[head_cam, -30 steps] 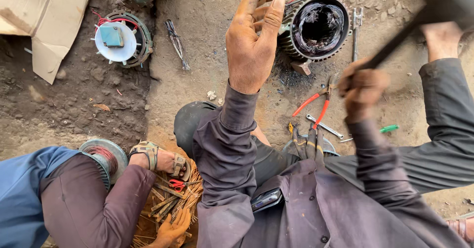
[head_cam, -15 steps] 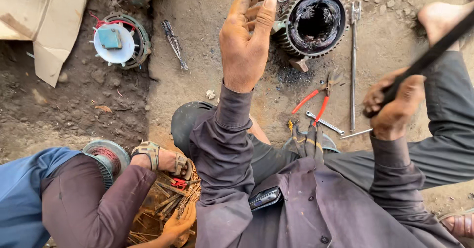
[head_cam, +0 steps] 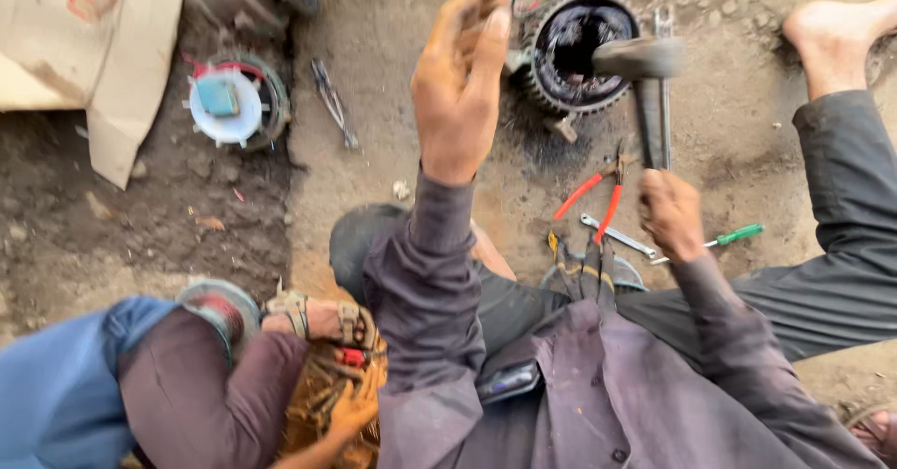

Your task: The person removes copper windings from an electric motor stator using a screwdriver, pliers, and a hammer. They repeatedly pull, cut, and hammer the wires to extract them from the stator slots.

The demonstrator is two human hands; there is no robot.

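- Swung down since half a second ago, the hammer now has its blurred head over the round motor housing on the dirt.
- Right hand is clenched around the hammer's handle.
- Left hand hovers flat, fingers spread, holding nothing (just left of the housing).
- Red-handled pliers lie below the housing.
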